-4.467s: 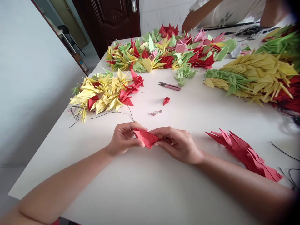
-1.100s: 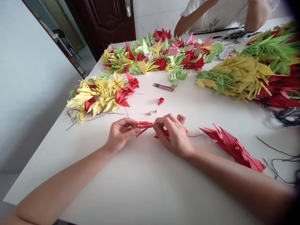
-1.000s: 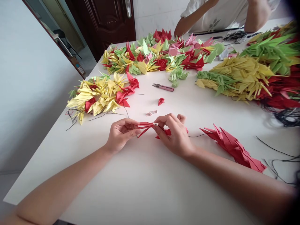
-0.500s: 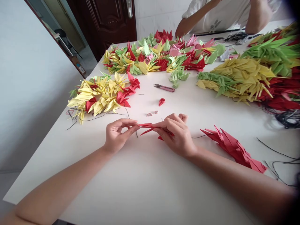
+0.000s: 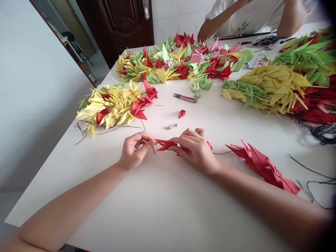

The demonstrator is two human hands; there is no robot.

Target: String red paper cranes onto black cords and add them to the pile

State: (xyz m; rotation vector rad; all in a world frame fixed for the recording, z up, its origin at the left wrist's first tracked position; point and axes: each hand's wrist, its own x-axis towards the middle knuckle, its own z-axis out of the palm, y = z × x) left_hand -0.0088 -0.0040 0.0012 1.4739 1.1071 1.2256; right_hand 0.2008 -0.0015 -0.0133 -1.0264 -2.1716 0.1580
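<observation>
Between my hands is a red folded paper crane [image 5: 166, 144], its pointed ends toward the left. My left hand [image 5: 136, 152] is closed, thumb and forefinger pinched at its left tips, where a short dark thread hangs below. My right hand [image 5: 198, 151] grips the other end between thumb and fingers, covering most of it; more red paper shows behind the knuckles. From there a black cord [image 5: 222, 153] runs right to a stacked string of red paper cranes [image 5: 265, 168] lying by my right forearm.
Ahead lie pink-handled thread snips [image 5: 185, 98], a small red folded piece [image 5: 182, 113] and small clear bits [image 5: 171, 126]. Yellow-and-red cranes [image 5: 112, 105] sit left, a mixed garland [image 5: 173, 64] behind, yellow and green strings [image 5: 273, 87] right. A person in white [image 5: 252, 19] sits opposite.
My left hand has shifted slightly right, and the red crane's points now sit closer together. My right fingers have moved a little along the paper, leaving more red showing behind them.
</observation>
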